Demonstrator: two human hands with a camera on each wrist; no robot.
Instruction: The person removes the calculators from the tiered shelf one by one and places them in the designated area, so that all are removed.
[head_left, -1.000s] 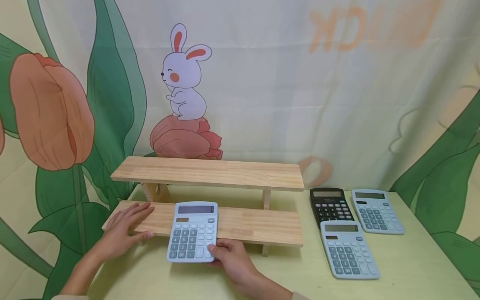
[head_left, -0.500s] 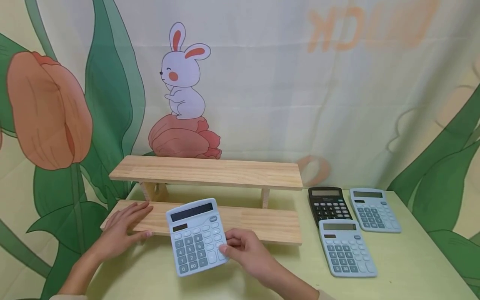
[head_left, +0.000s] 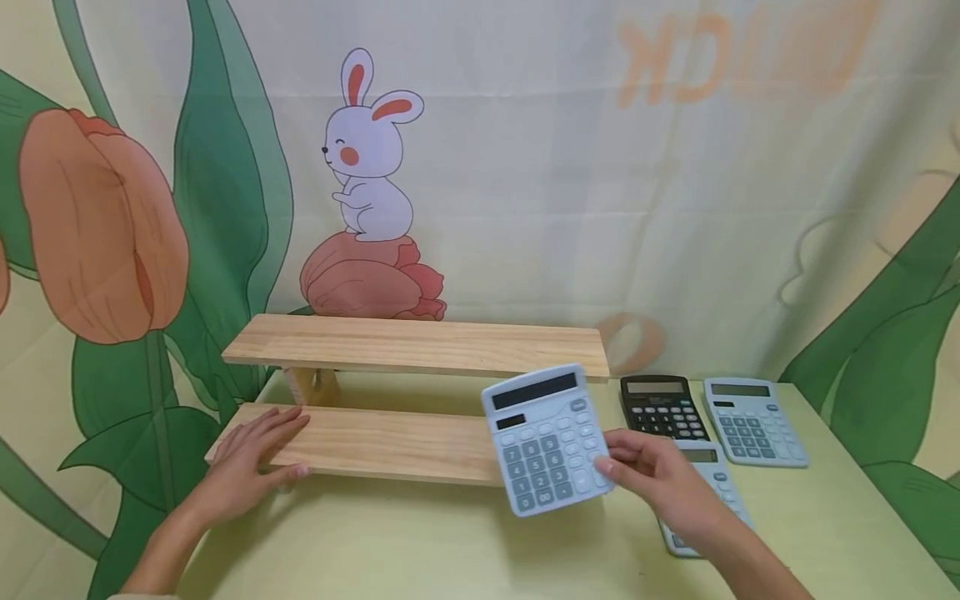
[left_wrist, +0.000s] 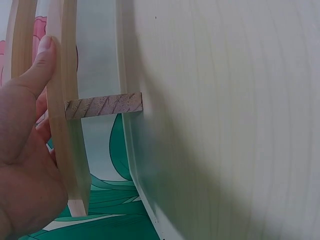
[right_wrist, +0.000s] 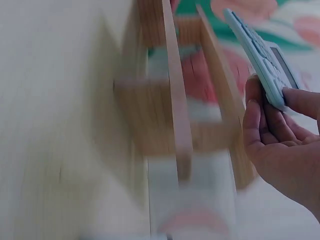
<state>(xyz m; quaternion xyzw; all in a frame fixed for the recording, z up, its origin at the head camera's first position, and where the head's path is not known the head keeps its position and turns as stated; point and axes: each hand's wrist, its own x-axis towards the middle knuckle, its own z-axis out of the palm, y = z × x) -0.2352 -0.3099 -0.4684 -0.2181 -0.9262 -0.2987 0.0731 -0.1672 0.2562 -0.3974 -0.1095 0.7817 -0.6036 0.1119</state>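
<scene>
My right hand [head_left: 660, 479] pinches a light blue calculator [head_left: 547, 442] by its lower right edge, thumb on the front. Tilted a little, the calculator is held in front of the right end of the two-tier wooden shelf [head_left: 390, 444] and hides part of it. In the right wrist view, the calculator [right_wrist: 257, 57] shows edge-on, fingers beneath it. On the shelf's lower board at the left, my left hand [head_left: 251, 458] rests with fingers extended over the top and the thumb by the front edge. The left wrist view has that thumb [left_wrist: 45, 55] against the board.
At the right of the table [head_left: 405, 550] lie a black calculator [head_left: 660, 408] and a light blue one [head_left: 757, 425]. Another light blue calculator [head_left: 723, 482] in front of them is partly covered by my right hand. A printed curtain [head_left: 525, 183] hangs behind.
My right hand has lifted the calculator off the front of the lower board, tilted it and carried it rightward. The left hand stays in place on the shelf.
</scene>
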